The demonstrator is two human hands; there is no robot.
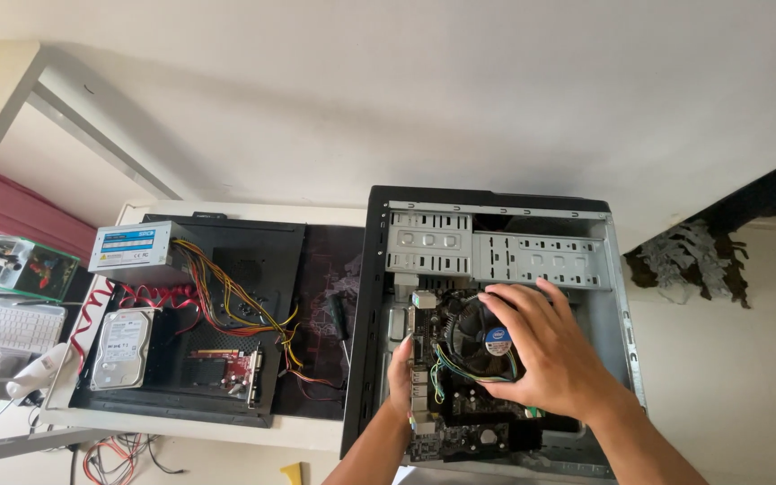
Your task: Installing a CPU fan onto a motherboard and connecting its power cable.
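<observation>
An open black computer case (372, 269) lies on its side on the table. A dark motherboard (473, 422) with a round black cooler fan (473, 337) sits inside it. My right hand (545, 346) lies across the board's right side, fingers spread over the fan. Lower down, my left hand (400, 377) grips the board's left edge by the port block. Grey drive bays (496, 251) fill the far end of the case.
To the left of the case a black side panel (262, 260) carries a grey power supply (132, 251) with coloured cables, a silver hard drive (121, 348) and a red expansion card (235, 368). A screwdriver (340, 319) lies beside the case. A white keyboard (6, 323) sits at far left.
</observation>
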